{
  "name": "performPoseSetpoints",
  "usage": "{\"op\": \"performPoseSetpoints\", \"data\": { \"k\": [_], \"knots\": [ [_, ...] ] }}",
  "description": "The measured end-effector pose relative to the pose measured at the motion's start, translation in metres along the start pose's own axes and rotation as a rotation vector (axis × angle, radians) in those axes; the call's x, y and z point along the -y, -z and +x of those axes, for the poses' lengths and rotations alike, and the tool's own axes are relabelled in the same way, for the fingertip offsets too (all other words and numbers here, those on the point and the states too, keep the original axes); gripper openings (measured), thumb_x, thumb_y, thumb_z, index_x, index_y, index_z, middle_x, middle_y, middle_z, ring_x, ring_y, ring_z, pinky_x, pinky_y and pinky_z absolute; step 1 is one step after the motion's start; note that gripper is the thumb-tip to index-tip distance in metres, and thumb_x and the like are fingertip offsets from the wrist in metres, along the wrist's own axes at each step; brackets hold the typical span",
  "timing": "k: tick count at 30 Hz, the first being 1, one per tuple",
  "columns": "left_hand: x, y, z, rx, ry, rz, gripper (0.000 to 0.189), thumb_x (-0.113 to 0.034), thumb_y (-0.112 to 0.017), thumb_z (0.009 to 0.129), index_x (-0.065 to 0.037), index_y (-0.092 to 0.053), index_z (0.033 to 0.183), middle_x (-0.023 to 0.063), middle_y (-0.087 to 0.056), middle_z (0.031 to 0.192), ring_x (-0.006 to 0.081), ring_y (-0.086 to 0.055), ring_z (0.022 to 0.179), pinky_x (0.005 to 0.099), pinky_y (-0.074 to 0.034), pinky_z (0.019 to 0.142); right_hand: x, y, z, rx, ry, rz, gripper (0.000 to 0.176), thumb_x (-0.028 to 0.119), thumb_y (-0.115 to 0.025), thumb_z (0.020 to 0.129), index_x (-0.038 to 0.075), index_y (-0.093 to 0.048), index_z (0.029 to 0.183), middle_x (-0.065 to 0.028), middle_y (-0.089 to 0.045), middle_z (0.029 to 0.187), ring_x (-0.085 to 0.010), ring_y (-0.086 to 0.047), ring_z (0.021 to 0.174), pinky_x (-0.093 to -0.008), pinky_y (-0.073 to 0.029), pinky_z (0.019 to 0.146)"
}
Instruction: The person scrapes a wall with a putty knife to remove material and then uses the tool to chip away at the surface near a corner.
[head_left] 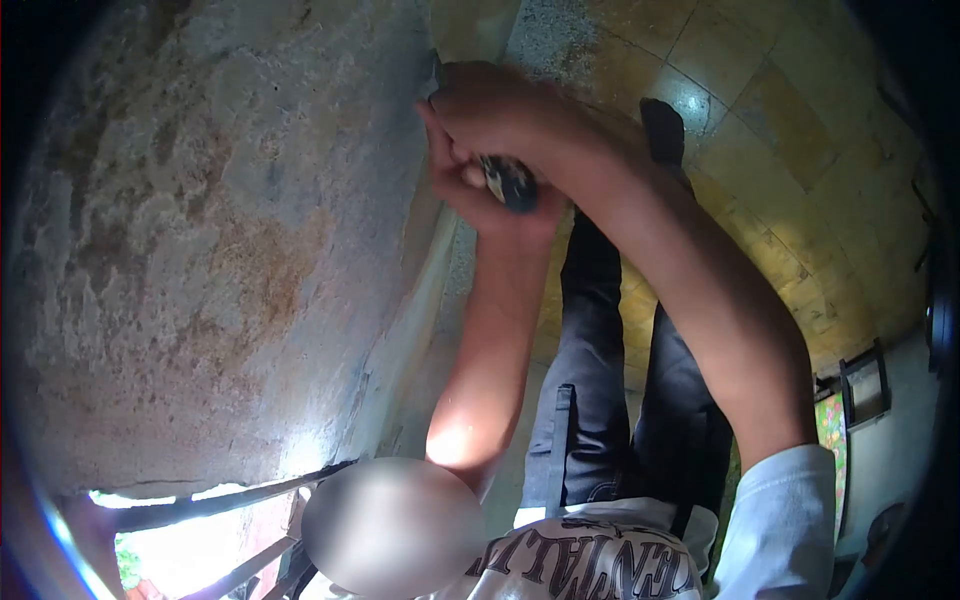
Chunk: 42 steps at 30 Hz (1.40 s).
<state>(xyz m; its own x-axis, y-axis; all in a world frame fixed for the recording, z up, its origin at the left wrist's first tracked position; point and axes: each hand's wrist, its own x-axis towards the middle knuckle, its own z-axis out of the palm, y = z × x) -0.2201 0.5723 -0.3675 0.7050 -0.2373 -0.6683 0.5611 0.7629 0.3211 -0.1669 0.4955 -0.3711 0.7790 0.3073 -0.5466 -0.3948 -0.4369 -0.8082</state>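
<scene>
Slippage of the dark object (pixel 513 184), held near the wall (pixel 200 250) toward twelve o'clock, could be caused by twisting within the left hand (pixel 482 208), its grip curled closed; the right hand's (pixel 485 108) cannot be told.

Dim room, daylight glaring lower left (pixel 200 540); edges bow darkly, hands (pixel 490 150) seemingly motion-blurred.

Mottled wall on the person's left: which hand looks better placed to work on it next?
Left, probably: the left hand is close to the wall on its own side, while the right hand gets there by reaching across the body.
</scene>
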Motion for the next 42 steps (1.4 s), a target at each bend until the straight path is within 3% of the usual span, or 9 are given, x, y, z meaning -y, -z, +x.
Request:
{"op": "performPoseSetpoints", "data": {
  "k": [4,7,10,13,16,22,25,31,42],
  "knots": [
    [0.004,0.006,0.005,-0.037,0.017,0.054,0.052,-0.056,-0.044,0.101,-0.009,-0.063,0.11,0.0093,-0.068,0.107,0.0269,-0.064,0.103,0.0437,-0.048,0.097,-0.011,-0.001,0.014,0.113,-0.051,-0.064,0.032,0.025,-0.076,0.061,0.013,-0.079,0.09,-0.0146,-0.074,0.101,-0.0343,-0.071,0.097,-0.046,-0.055,0.084],
    [0.006,-0.005,0.006,-0.026,-0.04,0.046,0.052,-0.056,-0.044,0.101,-0.008,-0.063,0.11,0.0098,-0.068,0.107,0.0268,-0.064,0.103,0.0438,-0.048,0.097,-0.004,0.009,0.007,0.093,0.007,-0.177,0.031,0.026,-0.076,0.062,0.012,-0.079,0.089,-0.014,-0.074,0.103,-0.0342,-0.07,0.098,-0.0463,-0.055,0.083],
    [0.009,-0.008,0.0,-0.038,-0.039,-0.021,0.053,-0.056,-0.044,0.101,-0.008,-0.063,0.11,0.0102,-0.068,0.107,0.0275,-0.064,0.103,0.0449,-0.048,0.099,-0.012,0.0,0.004,-0.007,0.099,-0.132,0.024,0.013,-0.073,0.071,-0.004,-0.075,0.089,-0.0215,-0.07,0.105,-0.0362,-0.072,0.092,-0.0443,-0.056,0.078],
    [0.002,0.012,0.021,0.106,0.1,-0.141,0.053,-0.056,-0.044,0.101,-0.008,-0.063,0.109,0.01,-0.068,0.107,0.0271,-0.064,0.102,0.0457,-0.048,0.099,-0.011,0.016,0.01,0.153,-0.182,0.149,0.024,0.011,-0.075,0.069,-0.004,-0.075,0.089,-0.0209,-0.068,0.109,-0.0373,-0.07,0.097,-0.0438,-0.055,0.081],
    [0.008,-0.01,0.006,-0.002,-0.05,0.105,0.053,-0.057,-0.043,0.101,-0.008,-0.064,0.108,0.0096,-0.068,0.106,0.0261,-0.065,0.1,0.0458,-0.048,0.099,-0.024,-0.006,0.018,0.068,0.063,-0.231,0.023,0.011,-0.074,0.069,-0.003,-0.075,0.087,-0.0203,-0.067,0.111,-0.0371,-0.069,0.1,-0.0437,-0.055,0.084],
    [0.005,0.006,0.019,0.055,0.021,0.022,0.056,-0.059,-0.044,0.1,-0.007,-0.063,0.109,0.0103,-0.068,0.106,0.0272,-0.065,0.1,0.0454,-0.048,0.097,-0.002,0.021,0.006,0.237,-0.083,-0.059,0.023,0.014,-0.072,0.072,0.0,-0.075,0.09,-0.0186,-0.066,0.115,-0.0349,-0.069,0.103,-0.0449,-0.054,0.086],
    [0.009,-0.015,-0.002,0.043,-0.044,0.059,0.057,-0.06,-0.044,0.1,-0.008,-0.063,0.109,0.0102,-0.068,0.105,0.0279,-0.065,0.1,0.0444,-0.048,0.098,-0.017,-0.008,0.002,-0.147,0.199,-0.349,0.021,0.014,-0.071,0.071,0.001,-0.076,0.087,-0.0179,-0.068,0.11,-0.033,-0.07,0.099,-0.044,-0.056,0.081],
    [0.009,0.003,0.013,0.03,0.03,-0.018,0.057,-0.061,-0.044,0.1,-0.008,-0.063,0.109,0.0102,-0.068,0.105,0.0279,-0.065,0.1,0.0442,-0.048,0.098,-0.005,0.016,-0.003,0.125,0.032,-0.227,0.021,0.014,-0.07,0.07,0.002,-0.076,0.086,-0.0176,-0.07,0.107,-0.0327,-0.072,0.094,-0.0436,-0.057,0.076],
    [0.017,-0.009,0.003,0.011,-0.083,0.071,0.056,-0.059,-0.042,0.101,-0.007,-0.062,0.107,0.01,-0.067,0.104,0.0267,-0.064,0.102,0.0449,-0.047,0.101,-0.007,0.012,-0.003,0.068,0.098,-0.277,0.026,0.013,-0.07,0.071,0.002,-0.075,0.093,-0.0178,-0.064,0.117,-0.0378,-0.067,0.104,-0.0443,-0.054,0.087]
  ]
}}
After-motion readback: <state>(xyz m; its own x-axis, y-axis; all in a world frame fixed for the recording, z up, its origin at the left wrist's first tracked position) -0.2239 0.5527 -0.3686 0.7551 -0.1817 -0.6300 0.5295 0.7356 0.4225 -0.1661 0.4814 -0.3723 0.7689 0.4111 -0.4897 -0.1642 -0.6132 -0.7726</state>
